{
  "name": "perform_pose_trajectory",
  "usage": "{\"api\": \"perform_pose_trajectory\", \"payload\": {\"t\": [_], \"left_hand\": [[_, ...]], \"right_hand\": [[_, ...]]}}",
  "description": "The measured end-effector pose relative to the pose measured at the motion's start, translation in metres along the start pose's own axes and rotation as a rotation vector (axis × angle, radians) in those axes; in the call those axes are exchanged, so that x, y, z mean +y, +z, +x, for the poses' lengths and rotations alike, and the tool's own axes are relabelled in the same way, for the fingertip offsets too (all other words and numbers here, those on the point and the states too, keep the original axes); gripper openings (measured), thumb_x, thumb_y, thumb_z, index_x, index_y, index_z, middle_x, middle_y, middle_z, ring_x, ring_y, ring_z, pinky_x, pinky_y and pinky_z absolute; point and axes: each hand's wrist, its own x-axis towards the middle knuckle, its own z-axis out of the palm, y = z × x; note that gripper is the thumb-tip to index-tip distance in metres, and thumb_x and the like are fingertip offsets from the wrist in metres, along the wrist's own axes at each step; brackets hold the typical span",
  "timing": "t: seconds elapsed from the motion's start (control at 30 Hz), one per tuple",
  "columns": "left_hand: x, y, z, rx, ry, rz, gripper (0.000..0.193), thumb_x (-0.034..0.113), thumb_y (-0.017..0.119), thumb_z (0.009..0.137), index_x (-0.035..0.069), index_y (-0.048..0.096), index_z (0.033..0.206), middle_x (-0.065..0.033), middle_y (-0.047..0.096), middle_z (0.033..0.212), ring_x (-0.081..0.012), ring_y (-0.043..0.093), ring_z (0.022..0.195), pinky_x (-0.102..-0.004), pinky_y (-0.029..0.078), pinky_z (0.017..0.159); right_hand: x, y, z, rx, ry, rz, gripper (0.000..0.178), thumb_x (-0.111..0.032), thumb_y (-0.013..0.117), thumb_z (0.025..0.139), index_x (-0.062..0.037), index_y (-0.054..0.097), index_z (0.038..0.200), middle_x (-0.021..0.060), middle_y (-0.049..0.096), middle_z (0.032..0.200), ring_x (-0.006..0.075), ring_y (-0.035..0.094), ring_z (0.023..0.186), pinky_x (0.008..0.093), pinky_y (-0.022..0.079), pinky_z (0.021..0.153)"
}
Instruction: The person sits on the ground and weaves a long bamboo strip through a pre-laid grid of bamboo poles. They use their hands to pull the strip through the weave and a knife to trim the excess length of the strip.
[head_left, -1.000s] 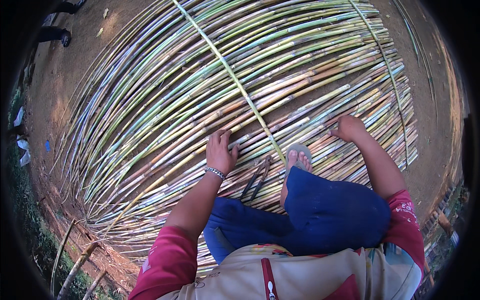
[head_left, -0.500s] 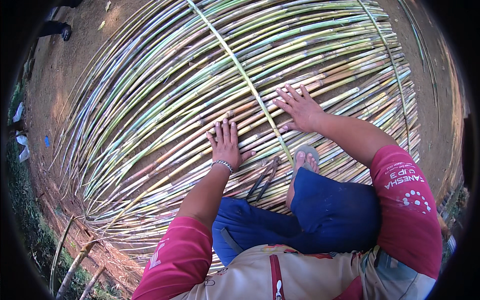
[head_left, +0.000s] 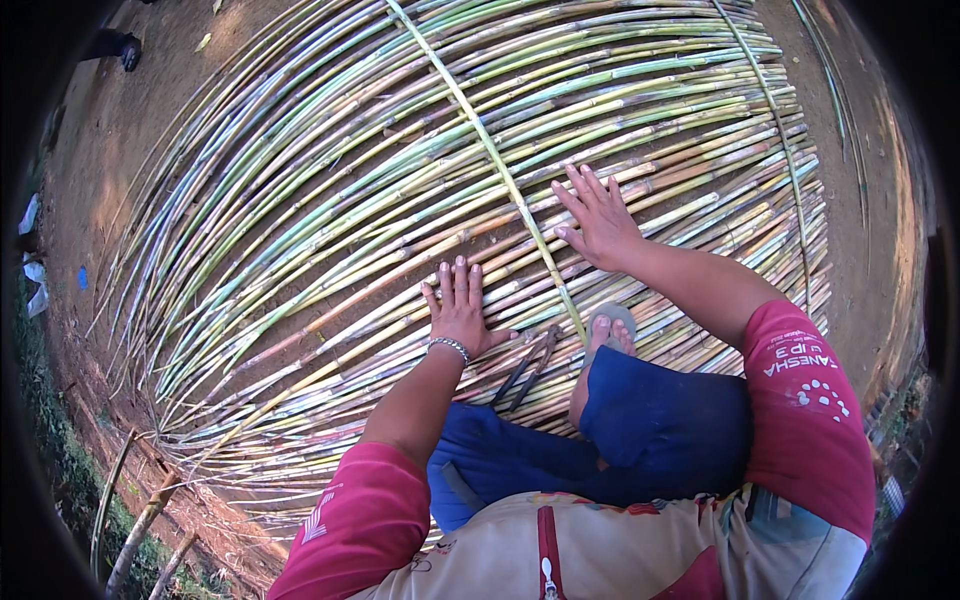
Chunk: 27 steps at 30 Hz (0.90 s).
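Observation:
Long, thin green, yellow and brownish canes (head_left: 440, 195) lie side by side on the ground and draw together at the far left. My left hand (head_left: 458, 314), with a bracelet on its wrist, is spread flat on the nearer canes. Farther right, my right hand (head_left: 603, 228) also lies spread over the canes, just right of a long cross cane (head_left: 497, 160) laid over them. Neither hand holds anything. Dark long-handled pincers (head_left: 532, 366) rest on the canes between my left hand and my sandaled foot (head_left: 613, 328).
A second cross cane (head_left: 783, 125) spans the canes near their right ends. Loose thin stalks (head_left: 845, 100) lie on the soil beyond. Wooden poles (head_left: 143, 532) stand at the lower left. Another person's foot (head_left: 130, 52) shows at the upper left.
My left hand has shifted a little right and nearer to me, its fingers closer together. My right hand has turned slightly, fingers pointing more away from me. The pincers stay among the canes.

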Motion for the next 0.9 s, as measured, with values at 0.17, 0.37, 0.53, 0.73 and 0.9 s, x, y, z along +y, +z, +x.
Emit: {"api": "perform_pose_trajectory", "payload": {"t": [0.17, 0.37, 0.53, 0.73, 0.9], "left_hand": [[0.001, -0.001, 0.001, -0.007, 0.005, -0.013, 0.147, 0.089, 0.071, 0.065, -0.001, 0.012, 0.166, -0.0255, 0.005, 0.173, -0.0472, -0.004, 0.160, -0.0726, -0.001, 0.122], [-0.023, 0.008, -0.008, 0.230, 0.071, -0.202, 0.112, 0.069, 0.069, 0.083, 0.001, 0.027, 0.161, -0.0218, 0.022, 0.169, -0.0436, 0.015, 0.157, -0.0657, 0.005, 0.124], [-0.087, 0.049, -0.018, 0.572, -0.289, -0.227, 0.056, 0.039, 0.059, 0.100, 0.001, 0.049, 0.141, -0.0189, 0.055, 0.138, -0.0379, 0.045, 0.134, -0.0566, 0.021, 0.120], [-0.095, 0.048, -0.033, 0.445, -0.327, -0.212, 0.051, 0.038, 0.058, 0.101, 0.001, 0.052, 0.136, -0.0207, 0.056, 0.124, -0.0388, 0.048, 0.124, -0.0575, 0.023, 0.117], [-0.088, 0.023, -0.039, 0.640, -0.165, -0.290, 0.060, 0.034, 0.066, 0.096, 0.003, 0.048, 0.144, -0.0218, 0.050, 0.139, -0.0415, 0.042, 0.135, -0.0607, 0.020, 0.120]], "right_hand": [[-0.003, 0.017, 0.053, 0.251, 0.173, -0.043, 0.069, -0.051, 0.043, 0.108, -0.0202, 0.023, 0.167, 0.0169, 0.015, 0.173, 0.0391, 0.013, 0.160, 0.0666, 0.008, 0.126], [-0.015, 0.018, 0.062, 0.160, 0.247, -0.102, 0.073, -0.056, 0.038, 0.108, -0.0215, 0.017, 0.168, 0.0148, 0.009, 0.174, 0.0386, 0.007, 0.160, 0.0677, 0.007, 0.125], [-0.016, 0.020, 0.060, 0.126, 0.262, -0.126, 0.073, -0.060, 0.035, 0.108, -0.0250, 0.015, 0.169, 0.0121, 0.008, 0.175, 0.0370, 0.008, 0.160, 0.0687, 0.006, 0.125], [-0.017, 0.014, 0.059, 0.034, 0.273, -0.120, 0.073, -0.059, 0.033, 0.108, -0.0241, 0.012, 0.169, 0.0136, 0.007, 0.175, 0.0378, 0.005, 0.161, 0.0693, 0.003, 0.124], [-0.016, 0.006, 0.060, -0.019, 0.270, -0.083, 0.074, -0.059, 0.033, 0.108, -0.0237, 0.010, 0.169, 0.0156, 0.007, 0.175, 0.0395, 0.001, 0.161, 0.0695, 0.001, 0.124]]}}
